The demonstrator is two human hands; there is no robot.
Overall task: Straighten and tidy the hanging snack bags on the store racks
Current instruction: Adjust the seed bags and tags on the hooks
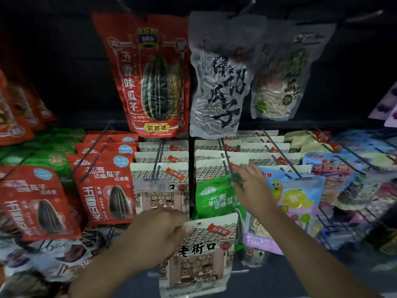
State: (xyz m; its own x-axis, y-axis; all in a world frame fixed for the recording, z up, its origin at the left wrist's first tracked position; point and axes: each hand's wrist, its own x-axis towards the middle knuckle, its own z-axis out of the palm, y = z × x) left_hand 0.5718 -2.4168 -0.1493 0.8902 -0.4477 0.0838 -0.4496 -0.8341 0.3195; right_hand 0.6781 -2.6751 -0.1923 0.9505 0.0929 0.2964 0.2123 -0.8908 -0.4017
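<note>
The left hand [159, 229] pinches the top left corner of a cream bag [199, 257] printed with an old shopfront, thumb and fingers curled over its edge; the bag is off its hook and held low in front of the rack, slightly tilted. The right hand [251, 188] reaches up and forward, its fingers [240, 179] curled at the tip of a metal hook [226, 160] where a green bag [217, 198] hangs; whether they grip the hook or the bag's top edge cannot be told. The green bag hangs in front of a row of cream bags [212, 166] on that same hook, just above the held one. To its left another row of cream bags [159, 175] hangs behind a price tag [152, 183]. Further left hang red seed bags [103, 190]; to the right, a pale blue bag [298, 194] with a yellow cartoon figure. Above hang a big red bag [148, 76] and a clear bag [219, 87] showing pale seeds inside.
</note>
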